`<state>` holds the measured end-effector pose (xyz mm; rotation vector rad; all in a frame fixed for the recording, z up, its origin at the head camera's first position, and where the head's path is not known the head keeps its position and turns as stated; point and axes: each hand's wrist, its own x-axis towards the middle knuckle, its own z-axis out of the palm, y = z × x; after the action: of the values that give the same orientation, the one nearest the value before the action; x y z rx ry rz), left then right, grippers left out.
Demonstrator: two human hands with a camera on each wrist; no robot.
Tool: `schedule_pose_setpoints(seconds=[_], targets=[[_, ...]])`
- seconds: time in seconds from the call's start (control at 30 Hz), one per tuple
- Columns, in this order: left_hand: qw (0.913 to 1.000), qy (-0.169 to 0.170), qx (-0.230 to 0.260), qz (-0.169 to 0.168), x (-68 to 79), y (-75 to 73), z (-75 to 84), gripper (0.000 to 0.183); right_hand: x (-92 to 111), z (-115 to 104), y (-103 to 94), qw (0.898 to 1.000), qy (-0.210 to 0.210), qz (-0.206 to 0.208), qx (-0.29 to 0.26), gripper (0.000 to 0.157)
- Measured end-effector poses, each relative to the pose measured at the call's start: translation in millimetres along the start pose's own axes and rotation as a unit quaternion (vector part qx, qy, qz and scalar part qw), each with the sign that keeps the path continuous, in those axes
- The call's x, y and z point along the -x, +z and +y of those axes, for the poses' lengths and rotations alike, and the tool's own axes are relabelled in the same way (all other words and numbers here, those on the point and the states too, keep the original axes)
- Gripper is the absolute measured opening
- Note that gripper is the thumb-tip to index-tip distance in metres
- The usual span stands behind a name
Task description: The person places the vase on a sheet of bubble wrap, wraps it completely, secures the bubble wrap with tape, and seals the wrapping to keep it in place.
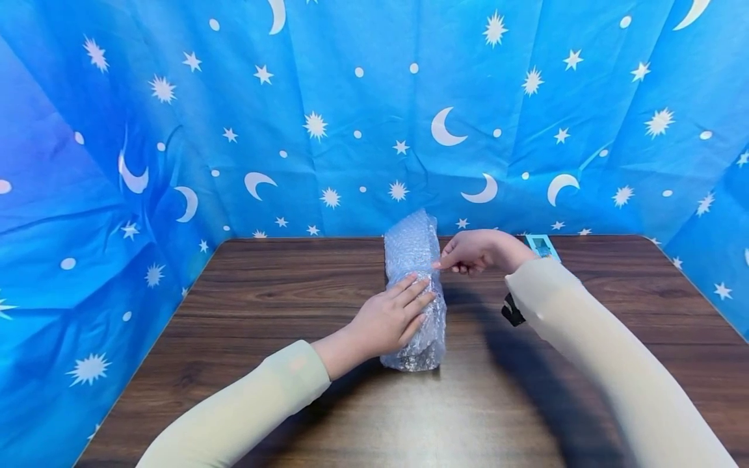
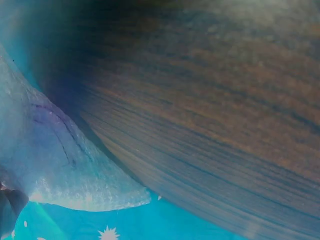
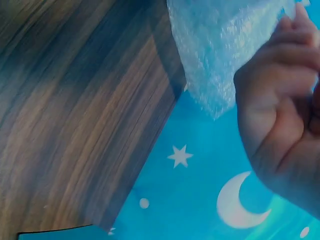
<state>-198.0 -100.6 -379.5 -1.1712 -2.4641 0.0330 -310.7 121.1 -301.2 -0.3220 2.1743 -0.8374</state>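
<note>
A long bundle of clear bubble wrap stands lengthwise on the table, its far end near the back edge; what it wraps is hidden. My left hand lies over its near half, fingers straight and spread on the plastic. At the bundle's right side, my right hand pinches the edge of the wrap between thumb and forefinger, the other fingers curled in. The right wrist view shows the pinching hand beside the wrap's far corner. Close up in the left wrist view, the wrap has thin dark lines across it.
The wooden table carries a light blue flat item at its back right, partly behind the right forearm. A small black object shows under the right cuff. A blue cloth with moons and stars hangs behind and at both sides.
</note>
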Motion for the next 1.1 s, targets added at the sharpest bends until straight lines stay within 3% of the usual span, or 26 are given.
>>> schedule_pose_setpoints(seconds=[0.27, 0.57, 0.83, 1.0, 1.1], targets=[[0.9999, -0.004, 0.007, 0.008, 0.2, 3.5, 0.2, 0.043, 8, 18, 7.0, 0.996, -0.047, 0.024, -0.071, 0.018], [0.9993, -0.014, 0.017, 0.029, 1.5, 7.1, 2.0, 0.043, -2, 42, 28.5, 0.984, -0.083, 0.051, -0.152, 0.017], [0.9988, -0.023, 0.023, 0.038, 1.4, 8.7, 2.4, 0.042, -15, 55, 47.1, 0.959, -0.087, 0.031, -0.267, 0.025], [0.9982, -0.026, 0.036, 0.039, 0.4, 7.5, 2.6, 0.041, -22, 63, 53.2, 0.939, -0.077, -0.019, -0.334, 0.03], [0.9978, -0.026, 0.043, 0.043, -0.2, 7.6, 2.4, 0.04, -24, 66, 54.4, 0.932, -0.073, -0.043, -0.352, 0.032]])
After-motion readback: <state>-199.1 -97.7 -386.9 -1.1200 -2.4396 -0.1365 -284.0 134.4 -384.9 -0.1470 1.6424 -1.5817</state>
